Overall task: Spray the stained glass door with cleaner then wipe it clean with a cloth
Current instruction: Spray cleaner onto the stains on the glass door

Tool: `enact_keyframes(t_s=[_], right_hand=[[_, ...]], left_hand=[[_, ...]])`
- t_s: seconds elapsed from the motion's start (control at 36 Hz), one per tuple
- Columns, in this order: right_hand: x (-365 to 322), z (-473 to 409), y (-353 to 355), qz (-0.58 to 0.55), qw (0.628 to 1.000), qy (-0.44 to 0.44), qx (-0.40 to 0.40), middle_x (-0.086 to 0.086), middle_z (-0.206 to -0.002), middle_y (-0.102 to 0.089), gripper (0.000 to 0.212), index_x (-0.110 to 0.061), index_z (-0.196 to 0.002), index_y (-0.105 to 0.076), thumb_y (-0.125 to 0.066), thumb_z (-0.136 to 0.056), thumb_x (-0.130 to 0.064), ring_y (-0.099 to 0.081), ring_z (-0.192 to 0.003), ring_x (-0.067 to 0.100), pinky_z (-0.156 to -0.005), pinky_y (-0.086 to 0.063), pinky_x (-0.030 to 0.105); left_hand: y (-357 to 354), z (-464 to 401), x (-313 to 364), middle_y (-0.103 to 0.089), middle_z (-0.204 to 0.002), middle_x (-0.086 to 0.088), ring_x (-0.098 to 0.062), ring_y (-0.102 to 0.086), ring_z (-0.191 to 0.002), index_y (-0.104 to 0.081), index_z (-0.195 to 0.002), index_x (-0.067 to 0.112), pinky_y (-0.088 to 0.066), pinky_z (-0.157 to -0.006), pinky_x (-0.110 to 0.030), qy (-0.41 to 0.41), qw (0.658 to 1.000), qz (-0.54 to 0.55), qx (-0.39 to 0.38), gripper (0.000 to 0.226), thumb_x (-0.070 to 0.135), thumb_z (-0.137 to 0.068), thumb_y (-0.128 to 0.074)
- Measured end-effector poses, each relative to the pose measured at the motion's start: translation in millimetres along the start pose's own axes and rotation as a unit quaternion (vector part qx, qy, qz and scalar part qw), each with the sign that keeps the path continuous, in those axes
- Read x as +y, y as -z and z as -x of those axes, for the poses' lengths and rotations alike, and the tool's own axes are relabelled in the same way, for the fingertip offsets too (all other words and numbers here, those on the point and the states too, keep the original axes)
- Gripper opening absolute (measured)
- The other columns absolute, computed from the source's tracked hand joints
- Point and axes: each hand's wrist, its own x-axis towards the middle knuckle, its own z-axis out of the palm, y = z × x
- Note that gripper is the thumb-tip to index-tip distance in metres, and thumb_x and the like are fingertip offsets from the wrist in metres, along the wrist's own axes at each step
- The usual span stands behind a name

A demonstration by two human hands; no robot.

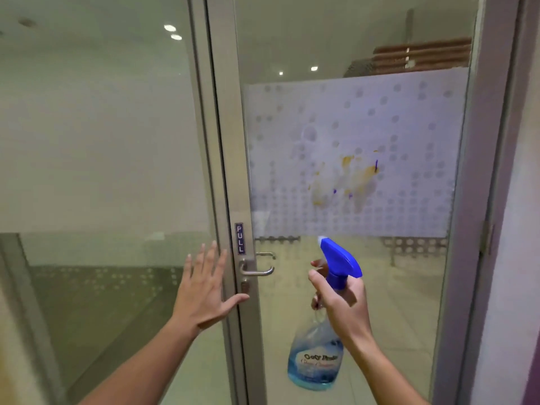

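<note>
The right hand (340, 299) grips the neck of the spray bottle (324, 340) (blue liquid inside), with its blue nozzle pointing up toward the glass. The left hand (201, 290) is open, its fingers spread flat near the door frame (230, 171). Farther, on the glass door (350, 273), yellow and purple stains (350, 176) sit on the frosted dotted band above the handle (257, 270).

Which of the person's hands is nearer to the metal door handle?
Left. The left hand lies flat just left of the door handle, thumb reaching the frame below it. The right hand, gripping the spray bottle, is farther off to the handle's right.
</note>
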Motion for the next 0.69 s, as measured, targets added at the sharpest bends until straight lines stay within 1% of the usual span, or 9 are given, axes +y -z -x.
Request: enact_keyframes(t_s=[0.08, 0.14, 0.22, 0.28, 0.36, 0.47, 0.56, 0.64, 0.69], right_hand=[[-2, 20, -10, 0.003, 1.0, -0.005, -0.014, 0.012, -0.082, -0.07, 0.007, -0.022, -0.092, -0.072, -0.072, -0.089, -0.016, -0.057, -0.054, 0.023, -0.057, -0.054, 0.039], [-6, 31, -18, -0.004, 1.0, -0.009, -0.022, 0.01, -0.081, -0.071, 0.006, -0.021, -0.092, -0.072, -0.072, -0.087, -0.019, -0.057, -0.053, 0.023, -0.056, -0.054, 0.039], [-10, 46, -29, -0.015, 0.999, -0.012, -0.039, 0.018, -0.077, -0.067, 0.003, -0.019, -0.09, -0.071, -0.071, -0.087, -0.018, -0.055, -0.051, 0.023, -0.056, -0.052, 0.038], [-13, 54, -35, -0.023, 0.998, -0.013, -0.052, 0.02, -0.077, -0.066, 0.005, -0.019, -0.092, -0.072, -0.071, -0.088, -0.018, -0.054, -0.052, 0.024, -0.057, -0.052, 0.038], [-16, 65, -45, -0.032, 0.997, -0.021, -0.066, 0.018, -0.073, -0.064, 0.007, -0.023, -0.09, -0.072, -0.071, -0.083, -0.024, -0.055, -0.052, 0.025, -0.055, -0.052, 0.038], [-16, 74, -53, -0.029, 0.995, -0.028, -0.089, 0.018, -0.067, -0.062, 0.009, -0.015, -0.081, -0.069, -0.073, -0.085, -0.021, -0.054, -0.051, 0.024, -0.055, -0.052, 0.042], [-13, 76, -57, -0.034, 0.991, -0.035, -0.128, 0.007, -0.064, -0.062, 0.007, -0.014, -0.085, -0.07, -0.074, -0.09, -0.018, -0.055, -0.051, 0.022, -0.054, -0.052, 0.039], [-14, 80, -59, -0.036, 0.981, -0.049, -0.182, 0.002, -0.06, -0.061, 0.013, -0.013, -0.088, -0.07, -0.074, -0.091, -0.025, -0.057, -0.052, 0.02, -0.058, -0.053, 0.039], [-15, 85, -59, -0.038, 0.974, -0.054, -0.217, -0.003, -0.06, -0.063, 0.021, -0.012, -0.095, -0.071, -0.074, -0.089, -0.032, -0.059, -0.055, 0.017, -0.06, -0.054, 0.038]], left_hand=[[11, 38, -7, -0.016, -0.167, -0.019, -0.039, -0.015, -0.155, -0.031, -0.157, 0.008, -0.007, -0.121, -0.057, 0.016, 1.0, -0.004, -0.015, 0.115, 0.094, -0.081, -0.025], [17, 64, -11, -0.017, -0.167, -0.019, -0.038, -0.017, -0.155, -0.034, -0.156, 0.008, -0.008, -0.121, -0.056, 0.025, 0.999, -0.012, -0.026, 0.115, 0.094, -0.08, -0.026], [25, 99, -17, -0.02, -0.167, -0.019, -0.038, -0.019, -0.155, -0.035, -0.155, 0.006, -0.01, -0.12, -0.057, 0.045, 0.998, -0.024, -0.039, 0.117, 0.095, -0.079, -0.025], [31, 117, -19, -0.017, -0.167, -0.018, -0.037, -0.014, -0.156, -0.031, -0.157, 0.005, -0.01, -0.121, -0.057, 0.061, 0.997, -0.026, -0.045, 0.12, 0.096, -0.079, -0.024], [42, 142, -21, -0.006, -0.169, -0.016, -0.034, -0.001, -0.157, -0.018, -0.159, 0.006, -0.011, -0.124, -0.059, 0.087, 0.995, -0.022, -0.052, 0.122, 0.097, -0.078, -0.021], [58, 172, -24, -0.002, -0.169, -0.017, -0.036, 0.001, -0.157, -0.015, -0.16, 0.006, -0.014, -0.125, -0.061, 0.127, 0.99, -0.034, -0.053, 0.123, 0.098, -0.077, -0.018], [69, 193, -27, 0.003, -0.169, -0.015, -0.038, 0.007, -0.156, -0.012, -0.16, 0.008, -0.011, -0.125, -0.062, 0.162, 0.984, -0.041, -0.056, 0.123, 0.098, -0.077, -0.019], [81, 216, -26, 0.007, -0.169, -0.015, -0.039, 0.01, -0.156, -0.01, -0.16, 0.01, -0.01, -0.125, -0.062, 0.201, 0.976, -0.051, -0.069, 0.123, 0.099, -0.076, -0.017], [89, 233, -22, 0.013, -0.168, -0.015, -0.039, 0.014, -0.155, -0.003, -0.16, 0.012, -0.008, -0.126, -0.061, 0.23, 0.968, -0.058, -0.085, 0.123, 0.1, -0.074, -0.012]])
